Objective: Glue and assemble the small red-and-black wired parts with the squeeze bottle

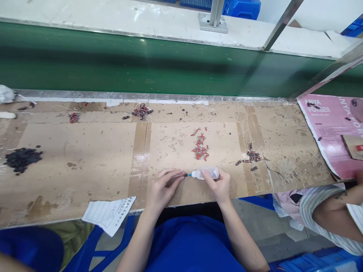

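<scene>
My right hand (219, 183) is closed around a small translucent squeeze bottle (208, 173), which lies nearly level. Its blue needle tip (190, 175) points left. Between the thumb and fingers of my left hand (165, 186) is pinched a small dark part (185, 175), right at the needle tip; its exact kind is too small to make out. Beyond my hands a loose group of small red pieces (200, 152) lies on the cardboard. To the right sits a little heap of dark pieces (253, 156).
Cardboard (93, 151) covers the bench. A black pile (22, 159), a red bunch (74, 117) and a mixed red-and-black heap (142, 111) lie leftward. A paper sheet (109, 213) overhangs the front edge. A green belt (127, 64) runs behind. Another person's arm (334, 211) is at right.
</scene>
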`<move>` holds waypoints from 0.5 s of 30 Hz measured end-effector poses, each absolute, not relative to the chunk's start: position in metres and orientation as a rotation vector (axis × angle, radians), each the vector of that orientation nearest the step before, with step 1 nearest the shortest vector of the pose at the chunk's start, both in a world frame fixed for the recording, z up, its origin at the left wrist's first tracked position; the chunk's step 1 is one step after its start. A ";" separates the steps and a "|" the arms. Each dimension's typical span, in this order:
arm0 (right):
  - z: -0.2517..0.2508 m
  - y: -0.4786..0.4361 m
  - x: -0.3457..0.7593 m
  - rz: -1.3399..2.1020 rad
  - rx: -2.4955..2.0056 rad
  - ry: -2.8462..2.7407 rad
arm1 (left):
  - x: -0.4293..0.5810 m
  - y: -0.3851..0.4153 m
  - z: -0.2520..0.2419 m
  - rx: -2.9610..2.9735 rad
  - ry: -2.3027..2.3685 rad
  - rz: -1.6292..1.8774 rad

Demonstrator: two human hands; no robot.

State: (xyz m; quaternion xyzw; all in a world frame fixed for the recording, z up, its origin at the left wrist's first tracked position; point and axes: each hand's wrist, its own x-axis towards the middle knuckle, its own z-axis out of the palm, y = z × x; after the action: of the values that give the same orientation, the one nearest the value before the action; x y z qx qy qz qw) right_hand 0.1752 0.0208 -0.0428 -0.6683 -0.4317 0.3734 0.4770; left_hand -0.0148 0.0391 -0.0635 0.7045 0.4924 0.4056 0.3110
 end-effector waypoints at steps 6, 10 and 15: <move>-0.043 0.019 0.175 0.894 -1.620 -1.044 | -0.016 0.038 -0.066 1.889 1.322 1.065; -0.044 0.019 0.175 0.904 -1.608 -0.999 | -0.016 0.038 -0.065 1.876 1.315 1.071; -0.042 0.019 0.175 0.918 -1.601 -0.964 | -0.015 0.039 -0.062 1.856 1.307 1.051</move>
State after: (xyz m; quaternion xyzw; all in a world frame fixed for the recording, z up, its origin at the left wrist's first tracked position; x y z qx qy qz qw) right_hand 0.1754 0.0190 -0.0421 -0.6637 -0.3994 0.3803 0.5054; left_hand -0.0152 0.0387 -0.0624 0.7041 0.4960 0.3989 0.3147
